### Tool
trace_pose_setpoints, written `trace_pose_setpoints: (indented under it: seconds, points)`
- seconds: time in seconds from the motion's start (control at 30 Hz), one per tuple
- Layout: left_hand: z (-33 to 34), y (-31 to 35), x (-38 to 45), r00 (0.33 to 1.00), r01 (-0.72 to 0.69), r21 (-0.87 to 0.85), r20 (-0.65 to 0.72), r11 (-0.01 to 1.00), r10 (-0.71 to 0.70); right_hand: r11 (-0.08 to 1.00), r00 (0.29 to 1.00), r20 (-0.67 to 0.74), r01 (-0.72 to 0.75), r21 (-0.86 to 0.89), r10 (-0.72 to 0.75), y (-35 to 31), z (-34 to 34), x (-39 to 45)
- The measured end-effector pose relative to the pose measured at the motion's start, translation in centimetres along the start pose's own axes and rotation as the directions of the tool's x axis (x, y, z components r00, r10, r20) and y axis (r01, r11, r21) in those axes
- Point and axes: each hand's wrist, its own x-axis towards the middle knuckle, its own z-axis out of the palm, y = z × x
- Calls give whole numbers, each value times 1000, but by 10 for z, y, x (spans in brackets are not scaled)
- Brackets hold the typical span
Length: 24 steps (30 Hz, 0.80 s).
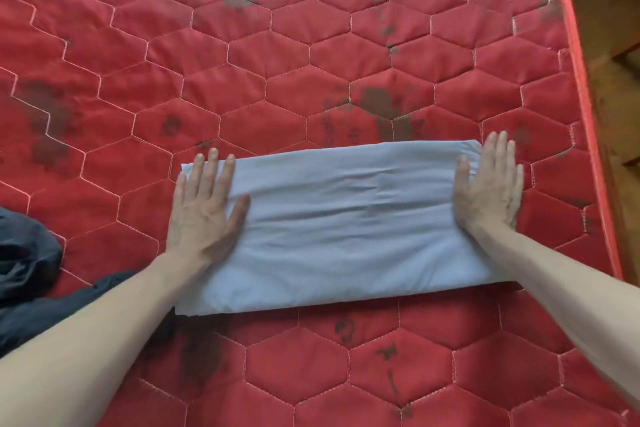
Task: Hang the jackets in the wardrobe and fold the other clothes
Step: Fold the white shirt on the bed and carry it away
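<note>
Closest to the person, two bare arms reach out over a red mattress (346, 62) with stitched six-sided shapes. A dark blue piece of clothing (24, 263) lies crumpled to the left of the folded cloth, partly under the left arm.

A light blue folded cloth (346, 229) lies flat on the mattress in a long shape, with soft wrinkles across it. The left hand (202, 208) lies flat on the left end of the cloth, fingers straight and a little spread, gripping nothing. The right hand (490, 184) lies flat on the right end of the cloth, fingers straight too, gripping nothing.

Around the cloth and beyond it, the mattress has dark smudgy marks and small dark printed shapes. They are too blurry to read as words.

To the right of the cloth, past the edge of the mattress, is a brown wooden floor (609, 10).
</note>
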Motion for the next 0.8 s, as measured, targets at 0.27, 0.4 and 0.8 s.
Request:
trace_pose_setpoints:
  seconds: [0.27, 0.4, 0.8]
  points:
    - [2, 81, -31, 988, -143, -49, -62, 988, 140, 988, 992, 78, -107, 113, 99, 22, -16, -42]
    - [19, 156, -56, 924, -381, -97, -30, 919, 380, 884, 954, -3, -278, 375, 301, 36, -26, -98]
    - [13, 190, -70, 895, -382, -75, 218, 921, 389, 159, 664, 620, -726, 669, 417, 37, -61, -97]
